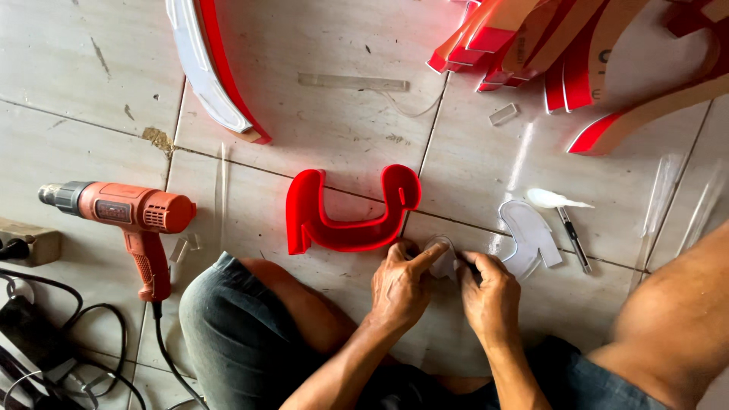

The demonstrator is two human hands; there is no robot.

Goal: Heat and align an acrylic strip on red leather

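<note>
Both hands, left hand [400,287] and right hand [490,292], pinch a small clear plastic strip [443,257] at lower centre of the frame, just above the tiled floor [342,129]. The strip appears thin, light, springy and slick; grip by its edges. A red channel letter [345,212] lies just beside, upper left of the hands.

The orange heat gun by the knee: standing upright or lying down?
Lying down. The heat gun rests on its side on the tiled floor, nozzle pointing left, apart from both hands.
</note>
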